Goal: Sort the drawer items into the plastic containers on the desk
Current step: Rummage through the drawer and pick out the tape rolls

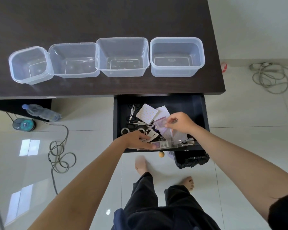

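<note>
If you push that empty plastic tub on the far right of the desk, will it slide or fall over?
The rightmost plastic container would probably slide rather than tip: it looks wide and low with a flat base. It is empty and thin-walled, so likely very light and easy to shove. The dark desk looks smooth, so it might skid quickly; the right edge is close.

Four containers point(122, 57) stand in a row on the desk point(106, 17), behind the open drawer point(196, 105).

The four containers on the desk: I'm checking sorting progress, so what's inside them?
Nothing visible: all four plastic containers look empty, bare bases showing through. The items remain in the drawer.
</note>
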`<state>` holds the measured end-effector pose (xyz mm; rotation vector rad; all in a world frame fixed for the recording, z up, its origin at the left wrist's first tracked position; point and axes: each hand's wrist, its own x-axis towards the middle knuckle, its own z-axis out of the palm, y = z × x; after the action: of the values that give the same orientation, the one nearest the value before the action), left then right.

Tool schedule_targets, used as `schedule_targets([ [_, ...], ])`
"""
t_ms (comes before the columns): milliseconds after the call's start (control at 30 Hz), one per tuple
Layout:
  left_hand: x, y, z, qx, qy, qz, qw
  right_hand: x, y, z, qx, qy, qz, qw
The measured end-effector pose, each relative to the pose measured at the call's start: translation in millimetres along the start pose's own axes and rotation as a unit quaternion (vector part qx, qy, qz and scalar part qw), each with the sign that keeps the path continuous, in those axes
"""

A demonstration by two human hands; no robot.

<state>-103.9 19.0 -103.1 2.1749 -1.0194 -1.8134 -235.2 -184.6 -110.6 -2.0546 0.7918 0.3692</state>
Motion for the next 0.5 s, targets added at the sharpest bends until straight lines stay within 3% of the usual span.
schedule_targets([
  [200, -3.9, 3.2, 0.6, -0.044, -0.007, 0.015, 0.999, -13.0, 6.1, -14.2, 0.087, 0.072, 0.016, 0.993],
  [500, -9.0, 10.6, 8.0, -0.131, 0.159, 0.021, 0.978, -28.6, 15.5, -32.2, 0.085, 0.116, 0.048, 0.988],
])
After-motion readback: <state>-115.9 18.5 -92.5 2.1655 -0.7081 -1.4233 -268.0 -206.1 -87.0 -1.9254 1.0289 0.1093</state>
